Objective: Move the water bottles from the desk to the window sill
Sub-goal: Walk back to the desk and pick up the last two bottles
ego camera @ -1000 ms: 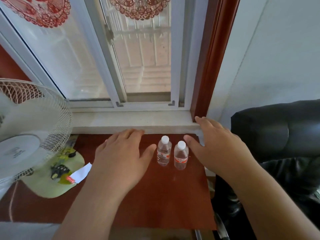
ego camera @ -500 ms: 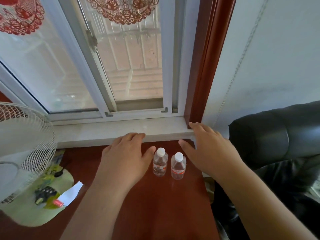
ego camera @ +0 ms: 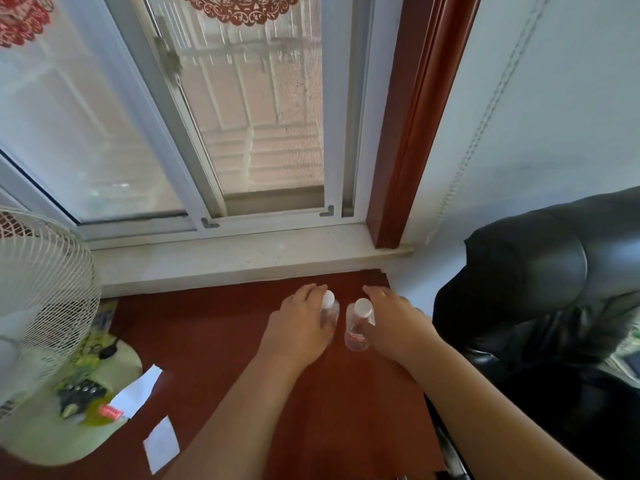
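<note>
Two small clear water bottles with white caps and red labels stand side by side on the red-brown desk point(ego camera: 214, 341), close to its back right corner. My left hand point(ego camera: 299, 323) wraps round the left bottle point(ego camera: 329, 306), hiding most of its body. My right hand point(ego camera: 394, 320) curls round the right bottle point(ego camera: 356, 327) from its right side. Both bottles stand upright on the desk. The pale stone window sill point(ego camera: 242, 261) runs along just behind them, bare.
A white fan point(ego camera: 41, 292) stands at the left on a pale green base point(ego camera: 62, 434) with a black control box. Two white paper slips point(ego camera: 161, 441) lie on the desk. A black leather chair point(ego camera: 540, 289) stands at the right. A red-brown window frame post point(ego camera: 405, 150) rises from the sill's right end.
Both hands were open on either side of the bottles; they have now closed in and curled round one bottle each. The camera has tilted, showing more of the window.
</note>
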Available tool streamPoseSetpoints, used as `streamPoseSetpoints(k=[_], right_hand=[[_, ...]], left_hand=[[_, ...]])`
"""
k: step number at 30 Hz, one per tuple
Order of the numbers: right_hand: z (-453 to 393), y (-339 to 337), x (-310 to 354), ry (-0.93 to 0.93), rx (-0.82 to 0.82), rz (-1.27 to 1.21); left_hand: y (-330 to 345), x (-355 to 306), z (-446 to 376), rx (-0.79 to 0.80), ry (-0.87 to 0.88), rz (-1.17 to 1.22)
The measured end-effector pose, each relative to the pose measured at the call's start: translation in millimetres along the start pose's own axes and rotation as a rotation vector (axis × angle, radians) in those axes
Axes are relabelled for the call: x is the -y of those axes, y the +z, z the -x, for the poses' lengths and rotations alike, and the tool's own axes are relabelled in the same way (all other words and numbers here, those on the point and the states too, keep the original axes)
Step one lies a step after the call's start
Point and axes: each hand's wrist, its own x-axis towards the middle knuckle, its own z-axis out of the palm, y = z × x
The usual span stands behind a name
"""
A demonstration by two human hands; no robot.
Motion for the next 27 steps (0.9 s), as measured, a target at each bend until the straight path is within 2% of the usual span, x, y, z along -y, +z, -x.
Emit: streamPoseSetpoints(k=[6, 11, 20, 27], right_hand=[[-9.9, 23.9, -8.1, 0.051, 0.055, -0.105], [-10.6, 38.3, -5.5, 0.035, 0.018, -0.209], [-7.5, 46.2, -5.2, -0.013, -0.012, -0.19], [-0.3, 49.8, -11.8, -0.081, -0.047, -0.178]], left_hand=[[22.0, 3.7, -14.2, -0.003, -0.004, -0.006], [31.7, 4.8, -18.4, -0.01, -0.037, 0.0], [30.9, 14.8, -5.8, -0.095, -0.021, -0.05], [37.2, 32.2, 20.7, -0.128, -0.027, 0.008]])
